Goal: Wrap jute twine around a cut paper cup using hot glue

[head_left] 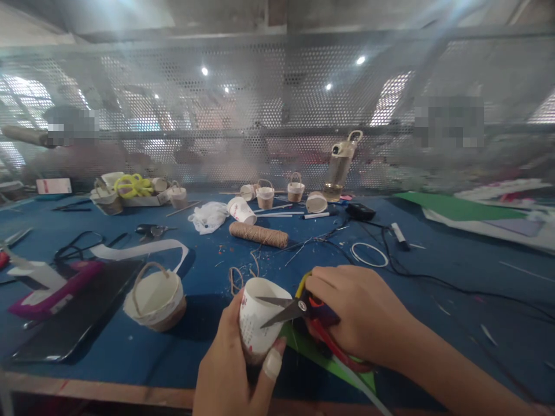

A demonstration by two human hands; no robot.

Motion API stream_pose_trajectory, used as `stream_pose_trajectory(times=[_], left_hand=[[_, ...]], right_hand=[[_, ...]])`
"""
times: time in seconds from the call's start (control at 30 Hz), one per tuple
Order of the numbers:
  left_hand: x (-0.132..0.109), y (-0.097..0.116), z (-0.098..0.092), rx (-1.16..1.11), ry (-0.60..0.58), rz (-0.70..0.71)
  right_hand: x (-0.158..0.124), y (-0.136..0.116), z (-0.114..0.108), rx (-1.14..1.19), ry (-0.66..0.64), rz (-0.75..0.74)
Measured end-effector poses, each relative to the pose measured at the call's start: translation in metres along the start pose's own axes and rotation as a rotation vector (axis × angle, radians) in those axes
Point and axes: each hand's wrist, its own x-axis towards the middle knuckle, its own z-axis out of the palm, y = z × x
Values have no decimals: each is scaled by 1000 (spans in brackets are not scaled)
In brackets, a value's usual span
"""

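Note:
My left hand (236,352) is wrapped round a white paper cup (255,328) with printed marks and a brown band low on it. The thumb of that hand has a pale wrapping. In my right hand (351,306) is a pair of scissors (289,312) with red and yellow handles. Their blades are spread, one over the cup's mouth and the other across its outer wall. A small basket (158,300) with a twine handle stands to the left of the cup. Behind the cup, loose twine (236,280) lies on the blue table (208,364).
A twine roll (259,234), a crumpled white bag (208,216) and several small baskets (265,196) sit farther back. At left lies a dark tablet-like slab (82,312). A bottle (340,167) stands by the mesh screen (260,98). Black cables (433,280) run along the right.

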Motion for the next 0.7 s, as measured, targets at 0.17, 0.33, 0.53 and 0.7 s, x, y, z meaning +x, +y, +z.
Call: stream_pose_trajectory(times=[0.17,0.33,0.53,0.7], left_hand=[[0,2,1,77,-2,33],[0,2,0,78,-14,26],[0,2,0,70,-22,48],[0,3,0,83,1,56]], right_hand=[[1,3,0,-50,45,-38],[1,4,0,-69,77,-78],[-4,2,1,-58,122,-71],[-5,2,2,26,81,26]])
